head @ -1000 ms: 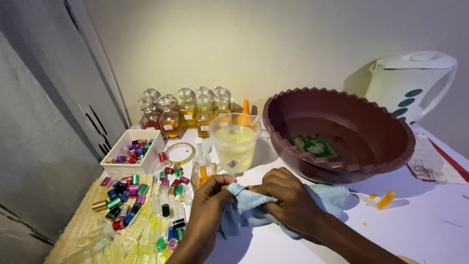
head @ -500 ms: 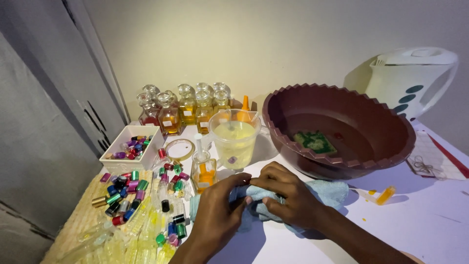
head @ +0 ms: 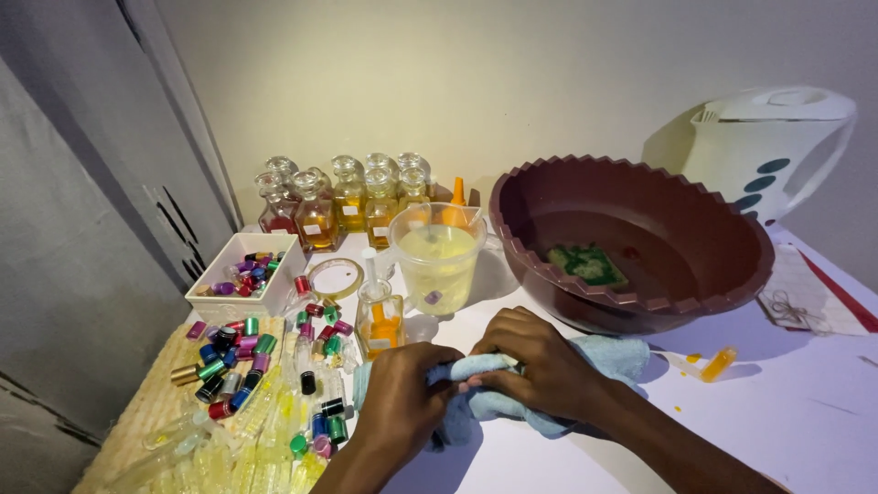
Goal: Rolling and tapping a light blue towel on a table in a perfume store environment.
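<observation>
Both my hands are bunched on a light blue cloth (head: pixel 611 357) lying on the white table. My left hand (head: pixel 402 402) grips the cloth's left end, and my right hand (head: pixel 540 366) presses its middle. Whatever is wrapped inside the cloth is hidden. Just beyond my left hand stands a small glass bottle (head: pixel 379 320) with amber liquid, and behind it a clear plastic jug (head: pixel 437 258) of pale yellow liquid.
A large brown basin (head: pixel 722 238) holding a green sponge (head: pixel 590 264) sits at the right, a white kettle (head: pixel 777 146) behind it. Glass stoppered bottles (head: pixel 343 197) line the wall. Several coloured caps (head: pixel 247 357), a white tray (head: pixel 229 297) and a small orange vial (head: pixel 718 363) lie around.
My hands have kept working the cloth, shifting slightly right and nearer together. The view has drifted a little; the other objects stay put.
</observation>
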